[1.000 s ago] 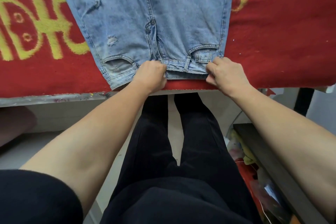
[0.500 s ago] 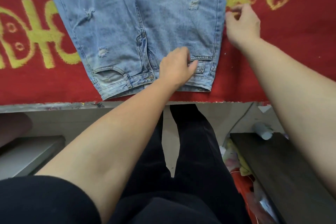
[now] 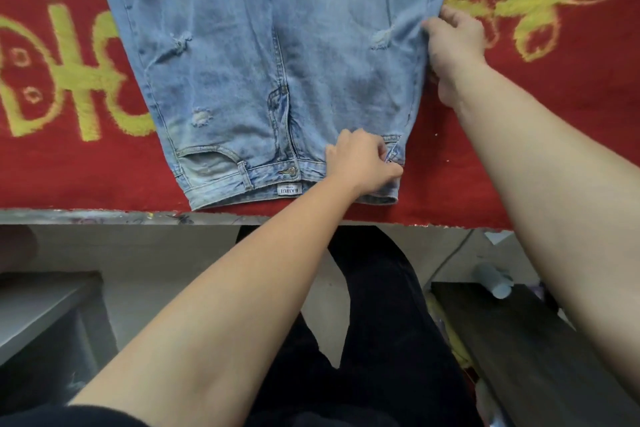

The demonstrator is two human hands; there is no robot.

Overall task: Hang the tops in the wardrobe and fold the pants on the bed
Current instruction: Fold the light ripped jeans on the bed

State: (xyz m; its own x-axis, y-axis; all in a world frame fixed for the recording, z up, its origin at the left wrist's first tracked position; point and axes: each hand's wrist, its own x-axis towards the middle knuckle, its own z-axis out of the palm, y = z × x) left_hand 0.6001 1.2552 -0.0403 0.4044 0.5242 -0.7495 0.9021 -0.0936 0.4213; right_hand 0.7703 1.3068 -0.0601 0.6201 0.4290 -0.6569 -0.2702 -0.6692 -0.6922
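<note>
Light blue ripped jeans [image 3: 242,62] lie flat on the red bed cover [image 3: 536,121], front side up, waistband toward me near the bed's edge. The legs run out of view at the top. My left hand [image 3: 363,163] is closed on the waistband at its right end, by the right front pocket. My right hand [image 3: 453,42] grips the right side seam of the jeans farther up, at thigh height, fingers curled on the denim edge.
The bed's front edge [image 3: 104,217] runs across the middle. Below it stand my legs in black pants [image 3: 374,340], a grey low surface [image 3: 34,308] at left, a dark wooden board [image 3: 519,350] and a pale bottle [image 3: 493,279] at right.
My left hand slid right along the waistband to the right pocket corner. My right hand left the waistband, reached up over the red cover, and now holds the jeans' right side seam.
</note>
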